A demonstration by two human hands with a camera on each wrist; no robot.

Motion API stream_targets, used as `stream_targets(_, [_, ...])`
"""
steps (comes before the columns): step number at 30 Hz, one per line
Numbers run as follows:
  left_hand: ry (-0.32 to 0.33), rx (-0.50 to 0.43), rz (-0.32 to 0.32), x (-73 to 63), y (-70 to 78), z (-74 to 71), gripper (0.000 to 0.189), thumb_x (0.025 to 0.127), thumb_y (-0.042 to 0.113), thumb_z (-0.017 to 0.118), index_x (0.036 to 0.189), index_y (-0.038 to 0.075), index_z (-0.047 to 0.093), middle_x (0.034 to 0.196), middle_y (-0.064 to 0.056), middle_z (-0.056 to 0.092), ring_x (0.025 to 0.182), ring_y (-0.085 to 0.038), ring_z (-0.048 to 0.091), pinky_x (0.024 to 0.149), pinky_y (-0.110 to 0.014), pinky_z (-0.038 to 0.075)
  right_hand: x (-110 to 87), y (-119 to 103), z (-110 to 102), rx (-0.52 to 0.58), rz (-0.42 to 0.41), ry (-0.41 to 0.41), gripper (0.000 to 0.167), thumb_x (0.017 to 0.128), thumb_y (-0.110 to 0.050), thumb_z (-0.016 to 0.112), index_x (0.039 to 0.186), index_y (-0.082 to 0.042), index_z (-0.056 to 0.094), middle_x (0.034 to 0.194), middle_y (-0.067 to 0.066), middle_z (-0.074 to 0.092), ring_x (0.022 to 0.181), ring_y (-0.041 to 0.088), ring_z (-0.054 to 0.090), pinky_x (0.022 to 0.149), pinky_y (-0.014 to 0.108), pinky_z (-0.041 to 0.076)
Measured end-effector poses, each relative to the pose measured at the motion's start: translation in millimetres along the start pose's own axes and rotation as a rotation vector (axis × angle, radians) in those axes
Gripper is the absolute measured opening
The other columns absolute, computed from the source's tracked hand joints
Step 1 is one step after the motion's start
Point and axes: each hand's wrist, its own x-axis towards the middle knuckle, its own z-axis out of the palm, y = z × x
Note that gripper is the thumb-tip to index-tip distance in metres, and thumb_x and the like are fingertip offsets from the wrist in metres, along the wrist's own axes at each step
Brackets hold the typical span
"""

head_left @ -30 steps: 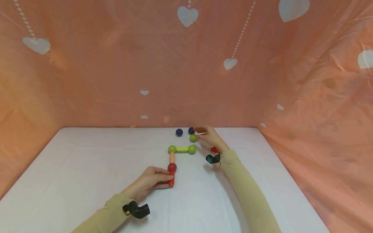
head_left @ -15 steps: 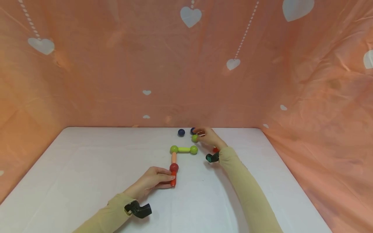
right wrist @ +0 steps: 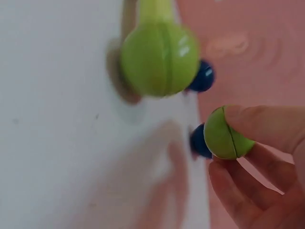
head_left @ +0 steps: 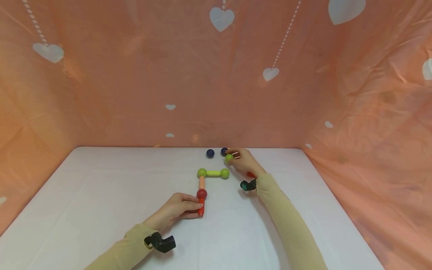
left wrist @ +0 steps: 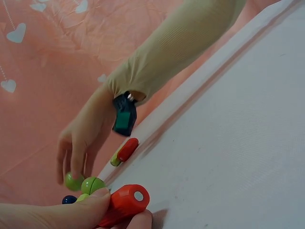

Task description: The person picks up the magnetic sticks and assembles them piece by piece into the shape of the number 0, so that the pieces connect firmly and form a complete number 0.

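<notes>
So the right hand (head_left: 244,161) has a loose green ball (head_left: 229,158) pinched between thumb and fingers, up near the far edge of the counter (head_left: 118,187); left hand (head_left: 177,208) is clamped on a red rod (head_left: 201,211), thumb on top, and the left wrist view shows a pale disc on its end; that rod runs up to a red ball (head_left: 201,194), then a peach rod (head_left: 201,182), then a green corner ball (head_left: 201,173), where a yellow-green rod (head_left: 213,173) turns off sideways to a green end ball (head_left: 224,173); just past the pinched one sits a navy ball (head_left: 224,151), with a second navy ball (head_left: 210,153) off to its left; a spare red rod (left wrist: 127,150) and a spare yellow-green rod (left wrist: 115,159) lie side by side near the right wrist; behind everything hangs an orange-pink sheet with pale hearts (head_left: 135,82).
</notes>
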Motion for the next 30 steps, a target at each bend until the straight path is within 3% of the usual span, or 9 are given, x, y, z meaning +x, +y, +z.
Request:
stream_targets(4, [-0.008,-0.007,0.013,-0.9,-0.3,-0.4,0.039,0.085,0.003,0.072,0.115,-0.015,0.057,0.097,-0.018,0.065,0.085,-0.023,0.068,0.077,-0.036,0.056,-15.6,-12.5,-5.4,0.080,-0.077,0.022,0.035,0.086,-0.008,0.071,0.120,-0.001,0.063,0.120,0.014,0.062,0.108,0.031,0.059,0.094,0.039,0.048])
stream_targets(9, [0.002,-0.005,0.009,-2.0,1.6,-1.5,0.039,0.084,0.004,0.072,0.115,-0.015,0.057,0.097,-0.017,0.065,0.085,-0.023,0.068,0.077,-0.036,0.056,-42.1,-37.1,-1.9,0.176,-0.169,-0.045,0.032,0.088,-0.004,0.068,0.118,0.004,0.062,0.117,0.020,0.062,0.109,0.034,0.058,0.094,0.040,0.048])
stream_targets(13, [0.007,-0.013,0.000,-1.0,2.2,-1.9,0.040,0.084,0.004,0.072,0.115,-0.015,0.057,0.099,-0.018,0.065,0.086,-0.024,0.068,0.077,-0.036,0.056,-70.1,-57.1,8.7,0.213,-0.135,-0.103,0.034,0.087,-0.002,0.069,0.120,0.004,0.060,0.117,0.016,0.062,0.109,0.031,0.058,0.093,0.035,0.049])
stream_targets(22, [-0.035,-0.020,-0.014,0.7,3.9,-3.7,0.039,0.086,0.006,0.071,0.116,-0.014,0.057,0.100,-0.017,0.067,0.090,-0.025,0.068,0.079,-0.036,0.055,-123.9,-56.1,58.2,0.378,-0.052,-0.175,0.034,0.082,-0.002,0.074,0.115,-0.002,0.063,0.111,0.008,0.064,0.105,0.026,0.061,0.088,0.028,0.051])
stream_targets(26, [-0.044,-0.017,-0.005,0.3,2.3,-2.5,0.040,0.086,0.006,0.071,0.117,-0.014,0.056,0.102,-0.018,0.065,0.091,-0.025,0.067,0.080,-0.036,0.055,-142.1,-58.6,75.8,0.383,-0.009,-0.228,0.031,0.084,-0.009,0.074,0.113,-0.003,0.064,0.109,0.004,0.065,0.100,0.021,0.063,0.083,0.026,0.053])
stream_targets(30, [-0.048,-0.031,0.013,0.2,0.7,0.0,0.039,0.087,0.004,0.069,0.117,-0.016,0.055,0.103,-0.018,0.064,0.090,-0.024,0.067,0.080,-0.036,0.055,-152.2,-62.9,86.4,0.376,0.022,-0.222,0.029,0.085,-0.011,0.074,0.111,-0.003,0.065,0.107,0.003,0.065,0.097,0.017,0.064,0.079,0.024,0.054])
